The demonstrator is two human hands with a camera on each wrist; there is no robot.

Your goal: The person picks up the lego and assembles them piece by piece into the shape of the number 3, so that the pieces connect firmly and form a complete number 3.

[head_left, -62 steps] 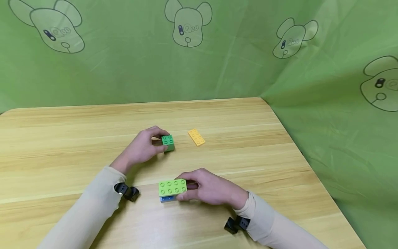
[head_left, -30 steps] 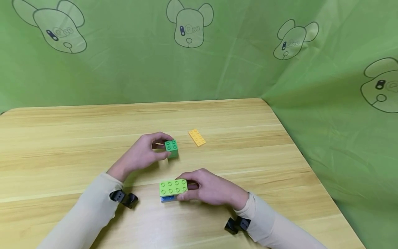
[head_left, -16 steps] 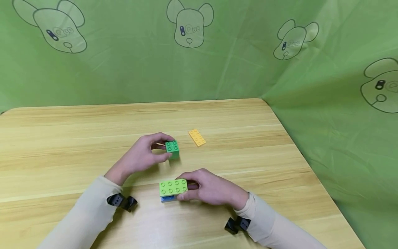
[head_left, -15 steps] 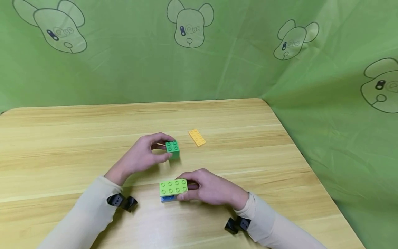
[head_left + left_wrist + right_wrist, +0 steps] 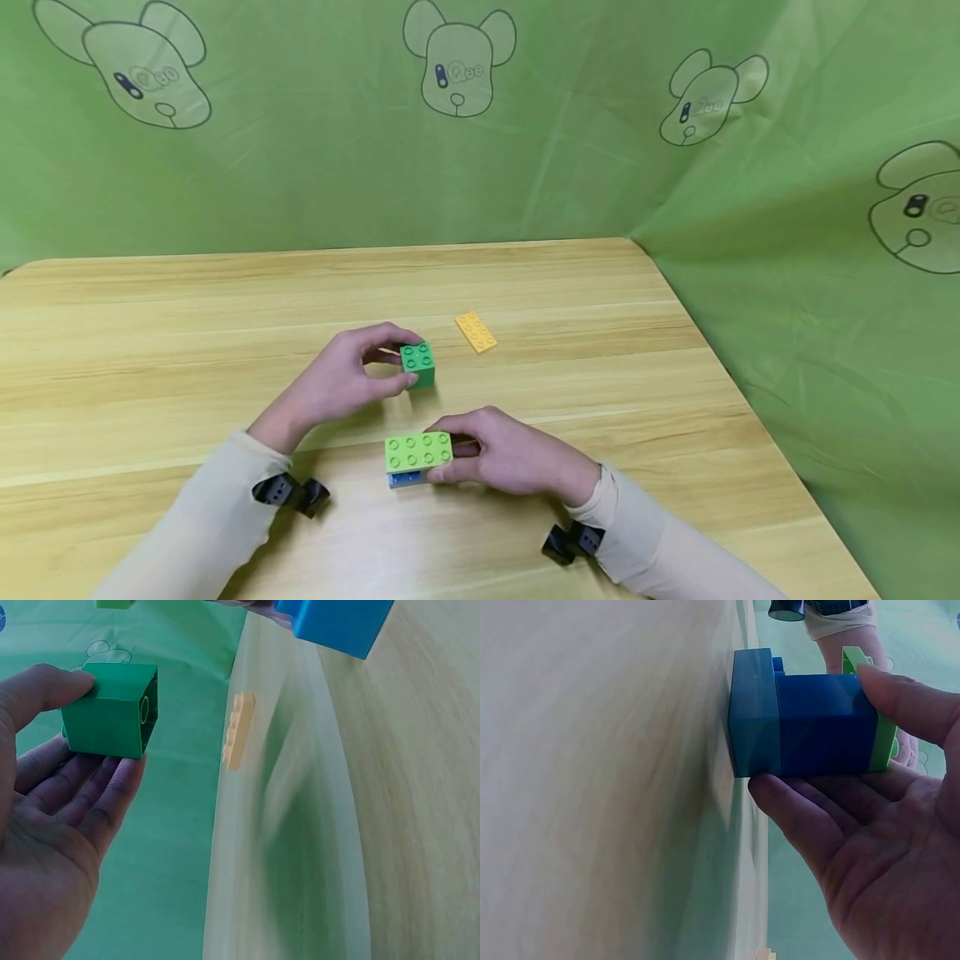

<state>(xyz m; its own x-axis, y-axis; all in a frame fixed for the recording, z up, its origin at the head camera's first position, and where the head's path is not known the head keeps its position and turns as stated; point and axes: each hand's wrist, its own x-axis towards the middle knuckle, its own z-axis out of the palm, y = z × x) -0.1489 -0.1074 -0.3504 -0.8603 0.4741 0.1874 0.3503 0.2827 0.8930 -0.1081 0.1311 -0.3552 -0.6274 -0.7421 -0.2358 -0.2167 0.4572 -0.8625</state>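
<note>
My left hand pinches a small green toy brick with two-by-two studs between thumb and fingers. In the left wrist view, the hollow underside of this brick shows above the table. Closer to me, my right hand grips a stack of building bricks from its right side. A lime-green plate with two rows of studs tops the stack. Below it, in the right wrist view, are a dark blue brick and, at the bottom, a longer lighter-blue brick with a stud exposed.
A flat yellow-orange plate with studs lies on the wooden table, beyond both hands. Green curtain with bear-like outlines hangs behind and to the right of the table. Both sleeved wrists carry small black cameras.
Holding the green brick, my left hand has come nearer to me and slightly right, towards the stack. My right hand and the stack stay in place.
</note>
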